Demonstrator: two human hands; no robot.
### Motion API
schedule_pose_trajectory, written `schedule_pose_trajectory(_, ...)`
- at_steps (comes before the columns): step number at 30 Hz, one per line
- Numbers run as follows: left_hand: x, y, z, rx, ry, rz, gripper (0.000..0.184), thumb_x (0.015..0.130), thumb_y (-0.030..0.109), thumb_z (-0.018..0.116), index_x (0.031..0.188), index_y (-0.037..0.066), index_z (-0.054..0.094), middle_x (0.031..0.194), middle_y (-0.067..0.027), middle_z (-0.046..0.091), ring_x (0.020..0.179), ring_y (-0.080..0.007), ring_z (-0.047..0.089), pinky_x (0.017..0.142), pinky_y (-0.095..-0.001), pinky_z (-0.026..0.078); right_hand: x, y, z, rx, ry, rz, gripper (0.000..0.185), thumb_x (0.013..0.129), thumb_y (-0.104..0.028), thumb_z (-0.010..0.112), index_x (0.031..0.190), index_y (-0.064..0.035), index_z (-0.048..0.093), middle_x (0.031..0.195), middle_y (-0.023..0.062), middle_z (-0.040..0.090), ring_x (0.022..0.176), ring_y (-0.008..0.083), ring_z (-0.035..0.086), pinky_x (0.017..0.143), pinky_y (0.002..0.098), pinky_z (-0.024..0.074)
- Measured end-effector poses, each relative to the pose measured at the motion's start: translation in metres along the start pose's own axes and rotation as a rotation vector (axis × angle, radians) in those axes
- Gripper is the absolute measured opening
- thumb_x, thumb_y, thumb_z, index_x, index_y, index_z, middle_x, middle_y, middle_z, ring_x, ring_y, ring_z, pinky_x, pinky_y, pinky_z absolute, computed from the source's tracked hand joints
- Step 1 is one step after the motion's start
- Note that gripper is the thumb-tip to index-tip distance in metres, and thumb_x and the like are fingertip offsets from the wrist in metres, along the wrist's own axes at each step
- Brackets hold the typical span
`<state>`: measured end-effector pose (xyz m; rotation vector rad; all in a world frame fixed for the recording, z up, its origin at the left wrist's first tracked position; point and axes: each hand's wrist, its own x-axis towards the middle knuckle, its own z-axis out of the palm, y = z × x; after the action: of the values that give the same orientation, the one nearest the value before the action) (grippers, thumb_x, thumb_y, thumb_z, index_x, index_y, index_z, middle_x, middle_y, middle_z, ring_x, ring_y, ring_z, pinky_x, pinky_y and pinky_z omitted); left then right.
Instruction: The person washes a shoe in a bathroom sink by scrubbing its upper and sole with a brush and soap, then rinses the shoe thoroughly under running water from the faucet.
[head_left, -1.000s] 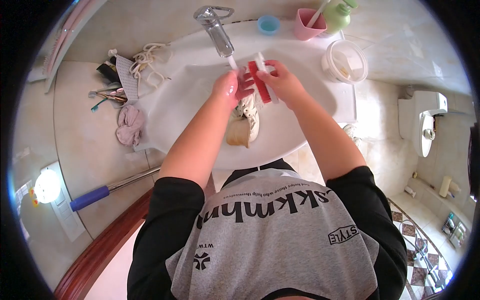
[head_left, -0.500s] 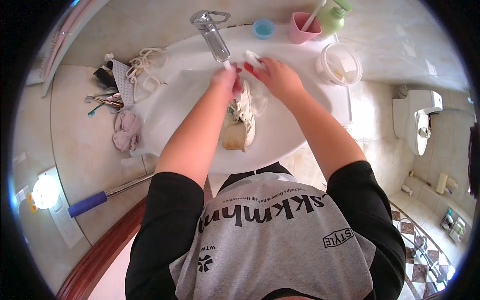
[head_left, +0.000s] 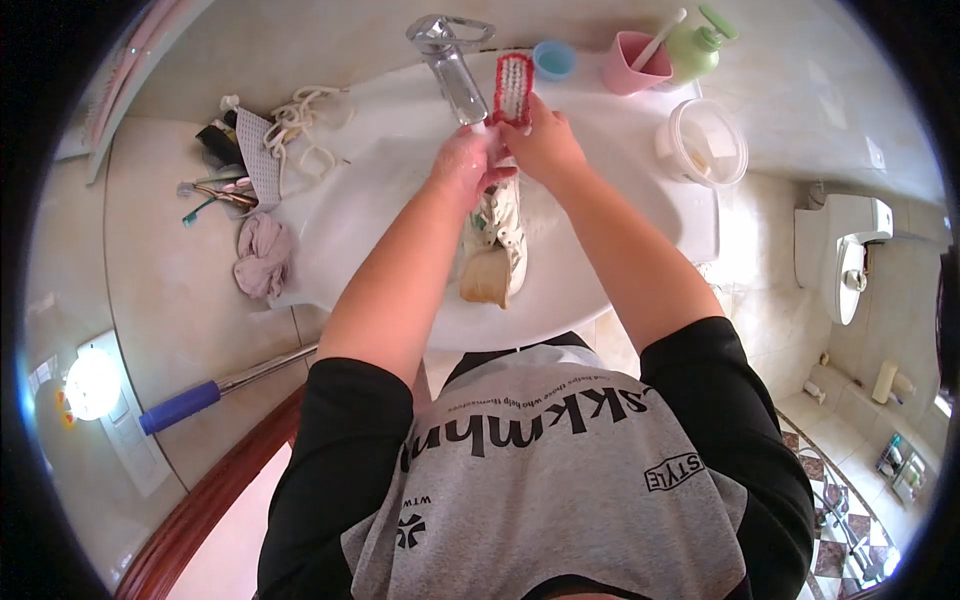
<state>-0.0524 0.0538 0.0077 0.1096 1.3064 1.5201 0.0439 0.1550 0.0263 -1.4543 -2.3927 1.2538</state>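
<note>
Under the tap (head_left: pixel 460 85), my left hand (head_left: pixel 466 163) is in the stream of water, wet, with its fingers apart and nothing seen in them. My right hand (head_left: pixel 548 143) grips a red scrub brush (head_left: pixel 515 90), whose white bristles face up beside the tap. The two hands are close together, their fingertips nearly touching. Below them in the white sink (head_left: pixel 380 220) lies a cream shoe (head_left: pixel 490 265) without laces, its yellowed toe towards me. The hands hide the shoe's far end.
White shoelaces (head_left: pixel 305 125) lie on the left rim near a grey holder of toothbrushes (head_left: pixel 255 160) and a pinkish cloth (head_left: pixel 262 257). At the back stand a blue cup (head_left: pixel 554 60), a pink cup (head_left: pixel 632 68) and a green pump bottle (head_left: pixel 694 50). A clear tub (head_left: pixel 703 143) sits right.
My right hand has turned the brush, so its bristles now face up. My left hand stays at the water stream. The whole view has shifted slightly.
</note>
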Motion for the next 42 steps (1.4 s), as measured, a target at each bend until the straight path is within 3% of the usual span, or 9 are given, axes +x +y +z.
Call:
schedule_pose_trajectory(5,-0.008,-0.006,-0.03,0.26,0.142,0.028,0.037,0.091,0.02,0.061,0.125,0.005,0.057,0.106,-0.0093,0.07,0.09,-0.0215,0.069,0.075,-0.037,0.055,0.005,0.032,0.014,0.396,0.01,-0.181,0.065,0.085,-0.026,0.07,0.143,-0.0097,0.047,0.121,0.0179,0.062,0.104,0.0268,0.064,0.089,0.0377,0.0517)
schedule_pose_trajectory(7,-0.008,-0.022,-0.054,0.799,0.246,-0.056,0.045,0.091,0.026,0.062,0.129,0.005,0.054,0.114,-0.0093,0.068,0.097,-0.0217,0.067,0.077,-0.0355,0.054,0.004,0.055,0.033,0.434,0.056,-0.158,0.059,0.088,-0.021,0.069,0.142,-0.0102,0.05,0.114,0.0142,0.066,0.097,0.0211,0.064,0.082,0.0342,0.0524)
schedule_pose_trajectory(11,-0.021,-0.063,-0.06,1.229,0.347,-0.183,0.064,0.083,0.03,0.073,0.135,0.002,0.048,0.12,-0.0138,0.064,0.105,-0.0253,0.064,0.084,-0.0377,0.054,-0.008,0.073,0.055,-0.011,-0.387,0.085,0.042,0.091,-0.029,0.061,0.125,-0.0035,0.062,0.098,0.0138,0.067,0.077,0.0227,0.064,0.069,0.037,0.0525)
schedule_pose_trajectory(14,-0.021,-0.092,-0.061,0.92,0.234,-0.189,0.081,0.074,0.032,0.081,0.138,0.0,0.043,0.125,-0.0168,0.061,0.11,-0.0275,0.061,0.091,-0.0403,0.052,-0.012,0.096,0.092,0.262,-0.605,0.368,0.053,0.097,-0.043,0.056,0.132,-0.0032,0.054,0.119,0.0202,0.066,0.106,0.0322,0.066,0.08,0.0417,0.0556)
schedule_pose_trajectory(18,-0.034,-0.09,-0.062,0.728,0.245,-0.089,0.088,0.07,0.04,0.085,0.136,-0.002,0.044,0.126,-0.0191,0.061,0.109,-0.03,0.064,0.093,-0.0389,0.052,-0.036,0.082,0.107,0.35,-0.231,0.323,0.053,0.095,-0.042,0.058,0.129,-0.0017,0.055,0.106,0.0208,0.07,0.099,0.0353,0.069,0.08,0.0424,0.0552)
schedule_pose_trajectory(22,-0.051,-0.065,-0.053,0.281,0.358,-0.105,0.076,0.077,0.034,0.083,0.134,0.0,0.046,0.12,-0.015,0.062,0.104,-0.0258,0.065,0.083,-0.0394,0.056,-0.045,0.056,0.087,0.31,-0.248,0.161,0.052,0.094,-0.039,0.062,0.129,-0.0018,0.055,0.103,0.0187,0.071,0.095,0.0326,0.07,0.083,0.0389,0.0545)
schedule_pose_trajectory(31,-0.058,-0.071,-0.055,0.106,0.334,-0.194,0.066,0.087,0.038,0.076,0.136,0.006,0.044,0.123,-0.0123,0.061,0.105,-0.0279,0.065,0.079,-0.0432,0.058,-0.048,0.064,0.064,0.708,-0.39,0.078,0.047,0.095,-0.028,0.063,0.135,-0.0043,0.053,0.122,0.0134,0.065,0.105,0.0215,0.064,0.09,0.0366,0.0535)
schedule_pose_trajectory(36,-0.06,-0.083,-0.045,-0.085,0.307,-0.137,0.06,0.091,0.033,0.072,0.137,0.007,0.044,0.124,-0.0114,0.061,0.109,-0.0285,0.063,0.085,-0.0432,0.056,-0.042,0.063,0.029,0.865,-0.9,0.517,0.075,0.09,-0.032,0.069,0.151,-0.0083,0.032,0.134,0.012,0.058,0.115,0.0265,0.063,0.096,0.0392,0.0522)
schedule_pose_trajectory(42,-0.049,-0.105,-0.047,-0.287,0.245,-0.132,0.051,0.094,0.034,0.067,0.134,0.009,0.048,0.125,-0.009,0.06,0.111,-0.0266,0.062,0.088,-0.0425,0.054,-0.044,0.083,0.019,0.805,-0.807,0.451,0.081,0.088,-0.031,0.07,0.155,-0.0167,0.028,0.146,0.012,0.048,0.122,0.0256,0.058,0.098,0.0417,0.051)
